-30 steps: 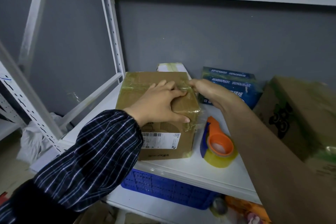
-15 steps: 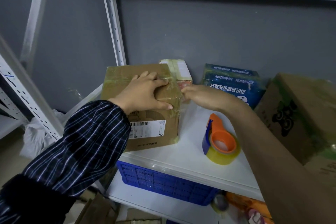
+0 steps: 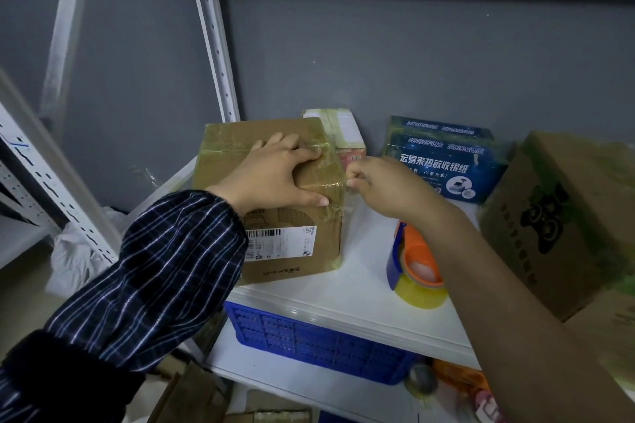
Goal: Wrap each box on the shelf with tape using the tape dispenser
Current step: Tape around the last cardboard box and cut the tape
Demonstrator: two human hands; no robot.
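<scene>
- Right now I have the brown box (image 3: 292,264) at the left end of the shelf board (image 3: 347,288), near the front edge, with its barcode label facing me.
- My left hand (image 3: 271,178) clamps the box's near top corner, fingers on the lid and thumb stretched along the front face.
- My right hand (image 3: 381,182) is bunched tight at the box's right edge. It seems to pinch a loose tape end (image 3: 348,186), though the film is too clear for me to be sure.
- Yellowish tape already bands the lid and runs down the right front corner, so I judge this box nearly finished, with only the end left to press flat. I cannot see its back or underside.
- Along the back edge, the small white box (image 3: 343,127) and the blue package (image 3: 443,161) both show shiny film. So does the large carton (image 3: 556,216) at the right end, so most of the shelf looks done.
- Idle, the tape dispenser (image 3: 415,268) lies by the front edge, mid-board, just under my right forearm.
- Bare board lies open between the brown box and the dispenser, which gives room to turn the box.
- Space is tighter at the left: the upright post (image 3: 216,45) stands close behind the box's back corner, and the board's left edge is near.
- Overhead, the next beam sits well clear.
</scene>
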